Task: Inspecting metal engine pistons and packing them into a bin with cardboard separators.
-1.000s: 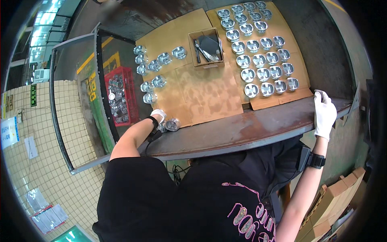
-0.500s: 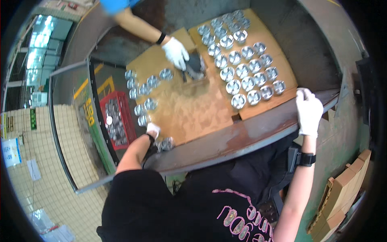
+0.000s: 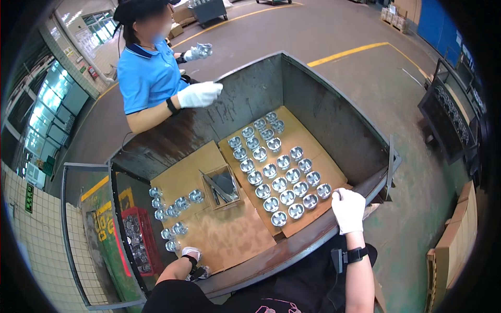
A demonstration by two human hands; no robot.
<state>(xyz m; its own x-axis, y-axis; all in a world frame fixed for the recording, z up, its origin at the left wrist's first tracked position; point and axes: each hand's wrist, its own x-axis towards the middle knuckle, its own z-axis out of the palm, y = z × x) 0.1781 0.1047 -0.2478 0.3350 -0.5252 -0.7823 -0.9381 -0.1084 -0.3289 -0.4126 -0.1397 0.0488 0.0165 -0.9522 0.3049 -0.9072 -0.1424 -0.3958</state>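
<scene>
"Co-worker's nearer hand [image 3: 200,95] has left the carton [image 3: 227,205]. What's inside?"

"Dark items [image 3: 224,183]. Pistons [image 3: 287,197] stand upright in the bin [image 3: 323,120], axes vertical; more fill the crate [image 3: 151,240]."

"Grips?"

"Can't tell, either one: left hand [image 3: 191,253] beside pistons, right hand [image 3: 348,208] at the bin's near edge."

Surface materials: cylindrical parts [image 3: 287,197] — bright, glossy metal; sheets [image 3: 237,241] beneath, matt brown cardboard with dull smudges; small box [image 3: 228,205], plain cardboard; bin [image 3: 334,120], dark metal, streaked and stained; crate [image 3: 151,240], red plastic; right hand [image 3: 348,209], gloved in matt white cloth.
</scene>
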